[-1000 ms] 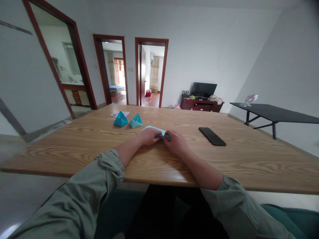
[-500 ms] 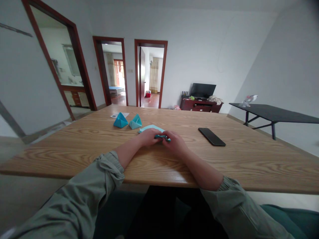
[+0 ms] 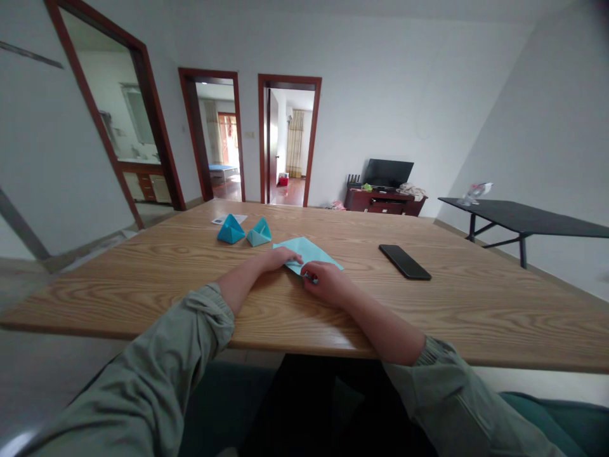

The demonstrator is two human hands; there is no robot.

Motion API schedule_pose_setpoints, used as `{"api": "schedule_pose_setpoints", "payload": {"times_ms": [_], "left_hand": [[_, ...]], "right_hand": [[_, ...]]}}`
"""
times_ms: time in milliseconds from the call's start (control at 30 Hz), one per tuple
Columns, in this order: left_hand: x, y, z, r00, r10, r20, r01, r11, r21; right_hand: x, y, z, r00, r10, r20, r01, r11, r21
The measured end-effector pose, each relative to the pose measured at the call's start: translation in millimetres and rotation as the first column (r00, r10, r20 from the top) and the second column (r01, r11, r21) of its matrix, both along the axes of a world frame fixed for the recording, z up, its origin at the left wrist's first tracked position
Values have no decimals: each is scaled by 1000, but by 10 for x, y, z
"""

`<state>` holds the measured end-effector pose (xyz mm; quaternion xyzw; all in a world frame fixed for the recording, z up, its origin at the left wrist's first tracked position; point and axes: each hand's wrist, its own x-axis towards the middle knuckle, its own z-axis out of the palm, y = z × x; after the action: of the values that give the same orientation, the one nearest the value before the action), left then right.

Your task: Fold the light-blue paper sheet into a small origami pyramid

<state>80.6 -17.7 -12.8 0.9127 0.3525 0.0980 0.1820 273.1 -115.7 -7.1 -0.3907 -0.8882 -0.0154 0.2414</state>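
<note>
A light blue sheet of paper (image 3: 309, 252) lies flat on the wooden table (image 3: 428, 304) in front of me. My left hand (image 3: 280, 259) presses down on its left edge with flat fingers. My right hand (image 3: 322, 282) pinches the sheet's near corner between thumb and fingers. Two folded paper shapes sit further back to the left: a darker blue one (image 3: 230, 229) and a teal one (image 3: 259, 232), side by side and touching.
A black phone (image 3: 405, 261) lies flat to the right of the sheet. A small white card (image 3: 223, 219) lies behind the folded shapes. A black side table (image 3: 523, 218) stands at the right wall. Doorways open at the back.
The paper was bunched small between both hands; now it lies spread out flat. My right hand has drawn back toward me to the near corner, my left stays on the left edge.
</note>
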Motion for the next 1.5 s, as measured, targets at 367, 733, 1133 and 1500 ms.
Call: {"api": "schedule_pose_setpoints", "payload": {"times_ms": [367,733,1133,1500], "left_hand": [[161,-25,-180,964,160,-213,-138,984,112],[316,-117,-197,980,84,-182,-63,991,117],[-17,55,-122,940,252,-230,-250,968,39],[-24,93,-164,950,285,-130,-278,958,67]], "right_hand": [[-242,-198,44,971,167,-169,-187,976,-109],[314,503,-268,928,-305,213,356,895,-269],[1039,473,-130,972,-233,34,230,907,-352],[803,355,-64,989,-115,-97,57,884,-464]]}}
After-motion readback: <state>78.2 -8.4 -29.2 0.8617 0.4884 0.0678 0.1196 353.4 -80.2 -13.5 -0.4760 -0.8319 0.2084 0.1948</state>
